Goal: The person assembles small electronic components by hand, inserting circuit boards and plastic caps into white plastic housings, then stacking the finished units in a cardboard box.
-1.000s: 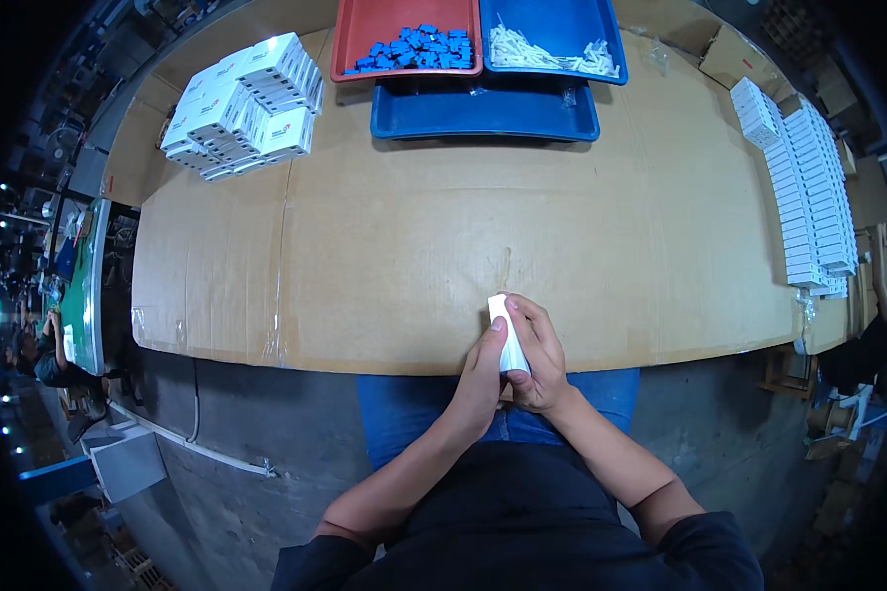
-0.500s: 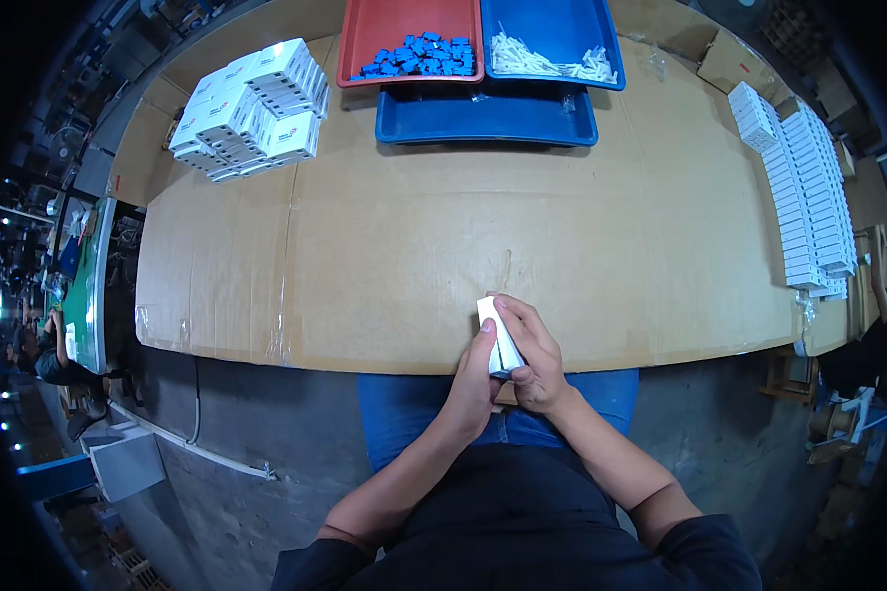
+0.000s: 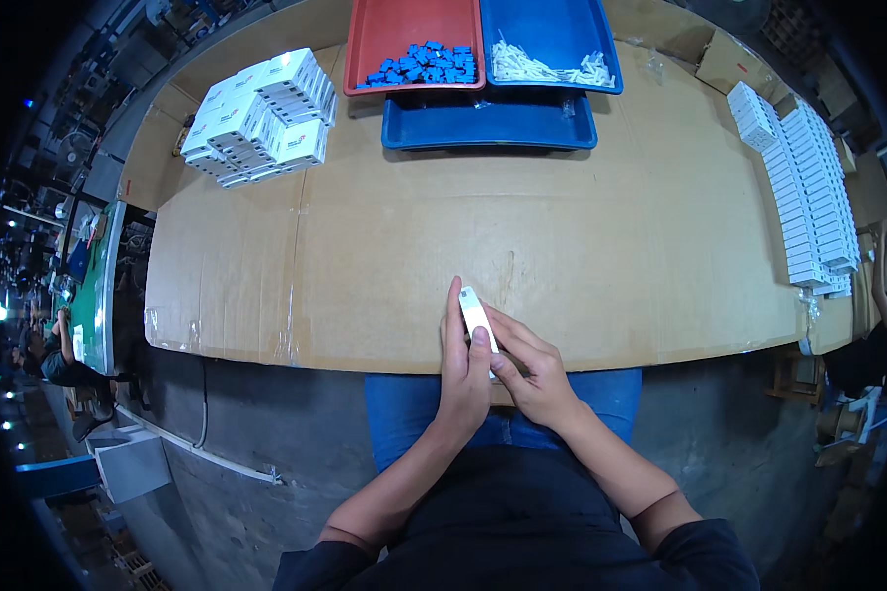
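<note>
Pinched between both sets of fingers: a small white box [image 3: 477, 317], narrow and flat, tilted edge-up at the near lip of the bench [image 3: 601, 256]. Left hand [image 3: 463, 369] laid along its left face, fingers straight and pressed together like a backstop. Right hand [image 3: 530, 372] curled at its right side and lower end, thumb and fingertips closing on the lower corner, apparently to work or press an end flap; what exactly sits under the fingertips, impossible to tell. Held close to the body and partly over the lap, probably so that both wrists can brace against the bench edge.

Just beyond the fingers, bare cardboard covering the bench, taped at a seam to the left. Far ahead of the fingers, a red tray [image 3: 404, 39] with small blue parts [image 3: 424, 65], beside it a blue tray [image 3: 552, 30] with white parts [image 3: 547, 67], and nearer than both a third, empty-looking blue tray [image 3: 490, 120]; all within a forward reach, likely as supply bins. Ahead and to the left of the fingers, a heap of white cartons [image 3: 261, 113]. Far to the right, flat white boxes [image 3: 808, 187] ranged in neat rows along the bench edge, seemingly sorted apart from the heap.
</note>
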`<act>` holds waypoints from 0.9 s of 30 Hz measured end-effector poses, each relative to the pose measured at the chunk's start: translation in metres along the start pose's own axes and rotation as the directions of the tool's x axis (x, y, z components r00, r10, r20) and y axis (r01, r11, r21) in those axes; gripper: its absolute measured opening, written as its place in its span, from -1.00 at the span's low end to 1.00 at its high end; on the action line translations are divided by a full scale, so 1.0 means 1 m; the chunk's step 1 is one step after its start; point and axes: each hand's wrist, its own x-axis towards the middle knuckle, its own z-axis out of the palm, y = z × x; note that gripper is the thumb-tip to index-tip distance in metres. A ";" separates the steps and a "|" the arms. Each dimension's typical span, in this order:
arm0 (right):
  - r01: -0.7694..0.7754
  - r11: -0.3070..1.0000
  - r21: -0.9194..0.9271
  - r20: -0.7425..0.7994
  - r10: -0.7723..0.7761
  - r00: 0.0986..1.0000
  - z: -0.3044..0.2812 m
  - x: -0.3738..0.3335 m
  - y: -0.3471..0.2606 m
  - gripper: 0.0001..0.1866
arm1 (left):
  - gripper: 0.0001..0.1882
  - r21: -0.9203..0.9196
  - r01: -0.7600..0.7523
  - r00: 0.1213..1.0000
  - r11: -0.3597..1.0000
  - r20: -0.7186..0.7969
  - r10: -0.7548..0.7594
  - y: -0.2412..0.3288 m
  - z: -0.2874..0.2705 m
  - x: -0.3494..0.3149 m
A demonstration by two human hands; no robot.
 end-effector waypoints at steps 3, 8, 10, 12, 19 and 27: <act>0.106 0.989 -0.099 -0.027 -0.109 0.994 0.002 -0.003 0.004 -0.50 | -0.30 -0.023 0.007 0.998 1.000 0.069 -0.006 -0.001 -0.001 -0.002; 0.229 0.954 -0.195 -0.041 -0.242 0.970 0.001 -0.002 0.002 -0.51 | -0.38 -0.029 -0.122 0.992 0.992 0.032 0.123 -0.003 0.000 -0.007; 0.250 0.947 -0.204 -0.047 -0.264 0.963 0.001 -0.003 0.001 -0.52 | -0.38 -0.026 -0.133 0.990 0.991 0.034 0.133 -0.001 0.000 -0.008; 0.262 0.942 -0.209 -0.052 -0.278 0.959 0.001 -0.004 -0.001 -0.52 | -0.36 0.018 -0.175 0.984 0.984 0.035 0.174 0.000 -0.001 -0.009; 0.273 0.947 -0.167 -0.046 -0.284 0.958 0.004 -0.007 -0.001 -0.51 | -0.33 -0.093 -0.169 0.984 0.981 0.032 0.173 -0.004 -0.006 -0.014; -0.346 0.762 0.548 0.027 0.397 0.917 0.002 -0.011 -0.014 -0.43 | -0.15 0.026 -0.323 0.946 0.946 0.032 0.322 -0.003 -0.024 -0.009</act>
